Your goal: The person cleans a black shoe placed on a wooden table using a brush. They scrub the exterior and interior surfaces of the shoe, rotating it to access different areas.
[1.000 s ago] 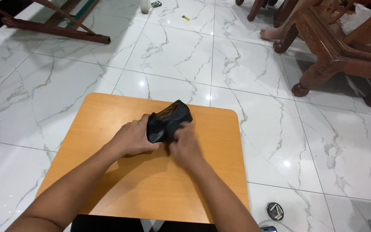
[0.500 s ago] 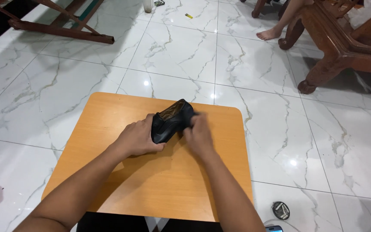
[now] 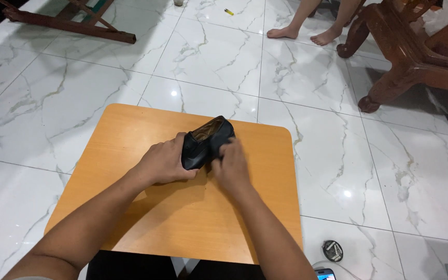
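- At the middle of the frame, the left hand wraps around one end of a black shoe, fingers curled shut on its side.
- Just right of it, the right hand presses against the shoe's near side; whether its fingers pinch anything I cannot tell, since its back faces the camera.
- Lying on its side on the orange-brown table, the shoe looks light, glossy and somewhat pliable, likely slippery on the smooth upper; the rim of the opening and the firm sole edge seem the surest places to hold.
- Both palms, the sole and the shoe's near side are hidden.
- At the upper right, another person's bare feet stand beside a carved wooden chair, both cut off by the frame edge.
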